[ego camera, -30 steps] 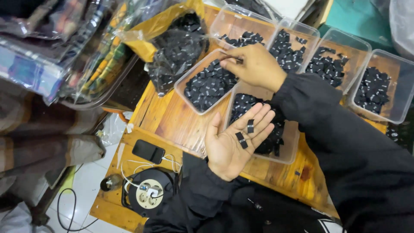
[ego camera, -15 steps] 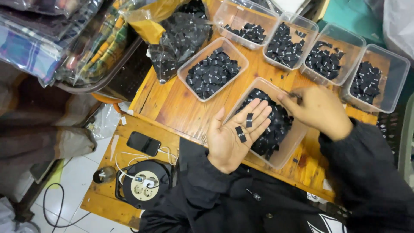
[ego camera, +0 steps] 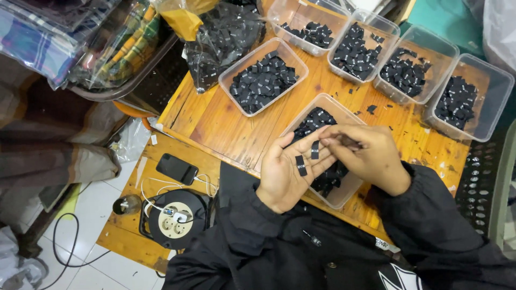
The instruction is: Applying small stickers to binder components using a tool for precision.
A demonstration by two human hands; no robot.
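My left hand [ego camera: 287, 169] lies palm up over the nearest clear plastic tub [ego camera: 344, 196], with two small black labels [ego camera: 307, 158] resting on its palm and fingers. My right hand [ego camera: 368, 156] has its fingers pinched together at the left hand's fingertips, touching a label there. The tub under both hands is full of small black labels. Both arms wear black sleeves.
Several more clear tubs of black labels [ego camera: 262, 80] stand on the wooden table [ego camera: 226, 126], with a clear bag of labels [ego camera: 223, 37] at the back. A black phone [ego camera: 176, 168] and a round cable reel [ego camera: 174, 217] lie on a lower board at left. Bagged fabric [ego camera: 70, 37] is stacked far left.
My right hand came back from the far tub, passed over the near tub and now meets the left palm. The left hand stayed palm up and lifted slightly.
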